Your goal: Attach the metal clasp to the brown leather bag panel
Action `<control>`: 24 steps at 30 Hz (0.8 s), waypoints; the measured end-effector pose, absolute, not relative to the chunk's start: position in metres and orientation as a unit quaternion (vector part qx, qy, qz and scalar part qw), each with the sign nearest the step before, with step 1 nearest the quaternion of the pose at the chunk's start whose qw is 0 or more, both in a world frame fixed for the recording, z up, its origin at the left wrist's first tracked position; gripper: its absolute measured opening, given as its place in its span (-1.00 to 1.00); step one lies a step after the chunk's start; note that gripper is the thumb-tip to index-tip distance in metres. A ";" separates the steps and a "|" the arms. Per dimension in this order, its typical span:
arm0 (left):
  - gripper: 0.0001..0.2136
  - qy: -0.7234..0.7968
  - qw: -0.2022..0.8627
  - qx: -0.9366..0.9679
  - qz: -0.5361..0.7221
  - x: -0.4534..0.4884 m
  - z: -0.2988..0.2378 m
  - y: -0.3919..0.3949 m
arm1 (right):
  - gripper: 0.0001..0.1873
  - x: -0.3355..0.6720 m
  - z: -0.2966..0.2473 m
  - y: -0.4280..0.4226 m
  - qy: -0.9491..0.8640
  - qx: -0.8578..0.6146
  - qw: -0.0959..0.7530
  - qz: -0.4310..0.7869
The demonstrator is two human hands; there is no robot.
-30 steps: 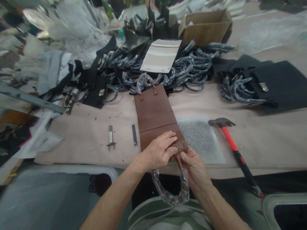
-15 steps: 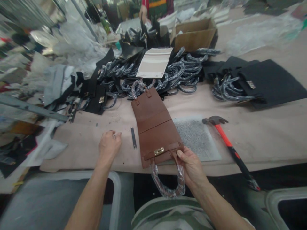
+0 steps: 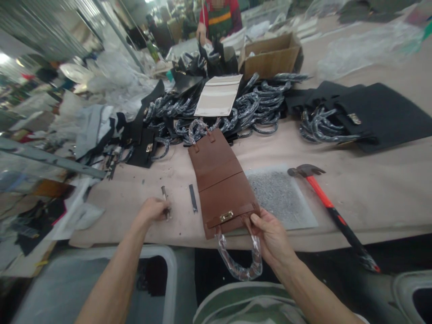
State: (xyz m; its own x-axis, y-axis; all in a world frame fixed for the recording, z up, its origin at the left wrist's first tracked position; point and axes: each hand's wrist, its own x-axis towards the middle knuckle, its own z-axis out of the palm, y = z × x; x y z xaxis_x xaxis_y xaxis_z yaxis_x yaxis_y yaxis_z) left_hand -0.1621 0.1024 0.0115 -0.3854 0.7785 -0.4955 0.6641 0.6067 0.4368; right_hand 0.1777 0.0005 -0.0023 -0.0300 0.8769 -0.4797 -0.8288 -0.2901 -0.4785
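Observation:
A brown handbag (image 3: 221, 177) lies flat on the table, with a gold clasp (image 3: 226, 216) and plastic-wrapped handles. My right hand (image 3: 270, 231) pinches its near right corner by the base of the handle (image 3: 240, 270), thumb on top. My left hand (image 3: 153, 210) is lowered to the table left of the bag, its fingers closed around a thin metal rod (image 3: 164, 192) that looks like a punch; the fingers partly cover it. Between this hand and the bag lies a dark narrow strip (image 3: 192, 198).
A claw hammer (image 3: 324, 198) rests right of a speckled pad (image 3: 281, 195), which the bag partly covers. Behind are heaped black bags (image 3: 384, 112), a pale card (image 3: 218, 95) and a cardboard box (image 3: 272, 56). Across the table is another person (image 3: 219, 20). Grey bins (image 3: 170, 279) stand below the near edge.
My left hand has come down and closer to me, and the metal rod now shows at its fingers. My right hand keeps its hold on the handbag. The view has shifted slightly.

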 end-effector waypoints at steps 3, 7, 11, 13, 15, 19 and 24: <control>-0.74 0.767 0.424 0.433 0.211 -0.130 0.030 0.091 | -0.67 0.179 -0.006 -0.002 -0.042 -0.359 0.587 0.725; -0.61 0.565 0.571 0.380 0.458 -0.058 0.052 0.070 | -0.63 0.181 -0.011 -0.004 -0.048 -0.366 0.581 0.725; -0.70 0.453 0.582 0.449 0.504 0.008 0.055 0.056 | -0.61 0.183 -0.012 -0.004 -0.067 -0.372 0.564 0.735; -0.76 0.442 0.568 0.488 0.494 0.026 0.050 0.052 | -0.59 0.183 -0.011 -0.004 -0.073 -0.368 0.561 0.738; -0.78 0.443 0.558 0.501 0.491 0.035 0.042 0.050 | -0.58 0.183 -0.010 -0.004 -0.072 -0.365 0.561 0.740; -0.75 0.437 0.583 0.455 0.512 0.037 0.029 0.051 | -0.60 0.182 -0.008 -0.003 -0.063 -0.362 0.562 0.742; -0.71 0.424 0.609 0.423 0.520 0.038 0.025 0.054 | -0.63 0.181 -0.009 -0.001 -0.059 -0.357 0.557 0.748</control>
State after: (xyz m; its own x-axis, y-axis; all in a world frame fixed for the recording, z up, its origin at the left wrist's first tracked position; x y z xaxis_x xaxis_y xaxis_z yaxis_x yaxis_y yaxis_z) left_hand 0.0380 0.0539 0.0246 0.1002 0.9920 -0.0768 -0.2741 0.1017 0.9563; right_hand 0.1811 -0.0011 -0.0088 -0.1250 0.8743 -0.4689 -0.7901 -0.3736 -0.4860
